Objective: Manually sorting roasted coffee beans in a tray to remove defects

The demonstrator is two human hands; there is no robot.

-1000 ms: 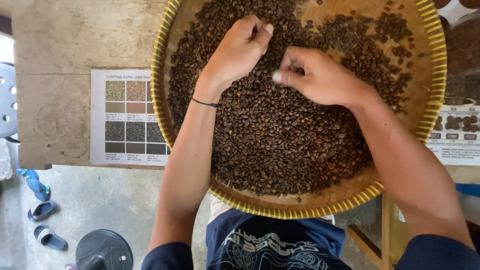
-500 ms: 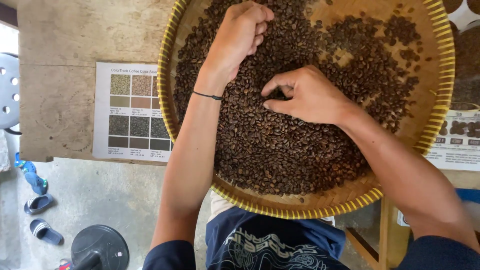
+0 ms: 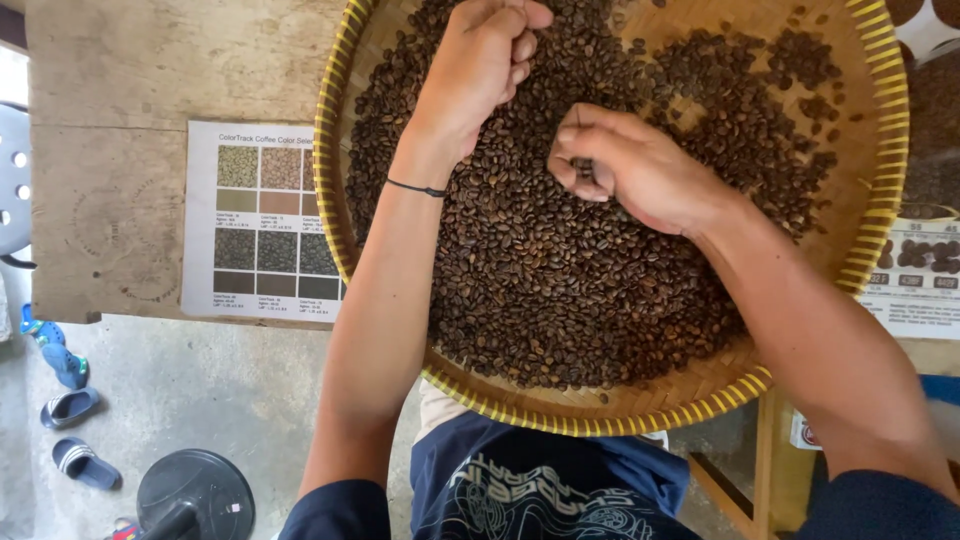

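A round woven bamboo tray (image 3: 700, 395) with a yellow rim holds a thick layer of dark roasted coffee beans (image 3: 560, 290). My left hand (image 3: 480, 65) rests on the beans at the tray's far side, fingers curled into a loose fist; what is inside it is hidden. A thin black band circles that wrist. My right hand (image 3: 625, 165) hovers just over the beans near the tray's middle, fingers curled in and pinching a few beans between thumb and fingertips.
The tray lies on a worn wooden table (image 3: 130, 120). A printed colour chart (image 3: 265, 225) lies left of the tray, another printed sheet (image 3: 915, 280) at the right. Sandals (image 3: 70, 410) and a black round stool base (image 3: 195, 495) are on the concrete floor.
My right hand lifted off the beans and moved slightly right and away, closing its fingers on a few beans. My left hand stayed curled at the tray's far side.
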